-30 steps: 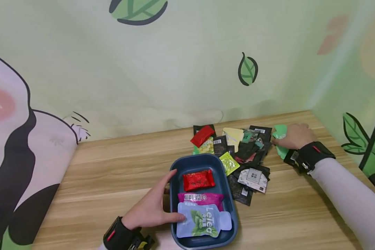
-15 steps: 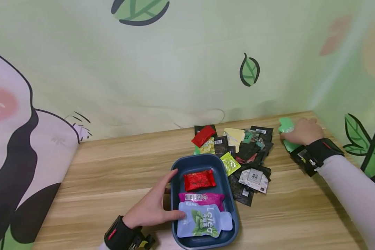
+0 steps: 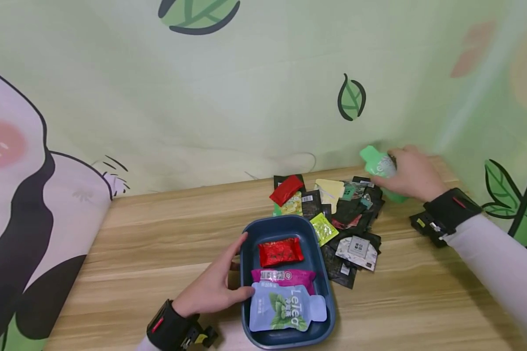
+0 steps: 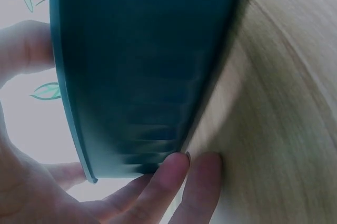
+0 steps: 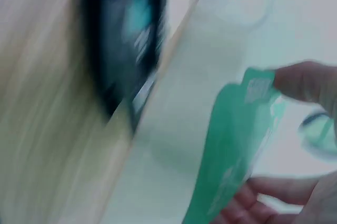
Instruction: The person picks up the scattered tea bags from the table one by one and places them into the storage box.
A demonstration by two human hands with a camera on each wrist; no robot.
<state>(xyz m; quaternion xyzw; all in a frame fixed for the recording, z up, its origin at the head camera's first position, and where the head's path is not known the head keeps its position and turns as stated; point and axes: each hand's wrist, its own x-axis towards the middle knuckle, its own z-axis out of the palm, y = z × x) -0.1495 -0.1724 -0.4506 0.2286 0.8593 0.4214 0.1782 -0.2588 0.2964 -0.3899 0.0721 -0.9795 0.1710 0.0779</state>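
In the head view my right hand [image 3: 415, 174] pinches a green bottle-shaped tea sachet [image 3: 383, 165] by its edge, raised above the table at the far right. The right wrist view shows the thumb on one edge of this green sachet [image 5: 231, 129] and fingers at the other. My left hand [image 3: 215, 285] holds the left side of a dark blue tray [image 3: 325, 287]; in the left wrist view some fingers [image 4: 171, 169] lie low along its outer wall. Inside the tray are a red packet [image 3: 281, 252], a magenta packet [image 3: 285, 278] and a light blue LeTea sachet [image 3: 278, 308].
Right behind and beside the tray lies a loose pile of mostly black sachets [image 3: 351, 212]. Among them are a red packet [image 3: 286, 190], a yellow-green packet [image 3: 323, 229] and a white sachet [image 3: 357, 249]. A printed backdrop [image 3: 246, 97] stands along the table's back edge.
My right hand drew the green sachet rightward along the table, then lifted it up and back to the left. The left hand and tray have stayed almost in place.
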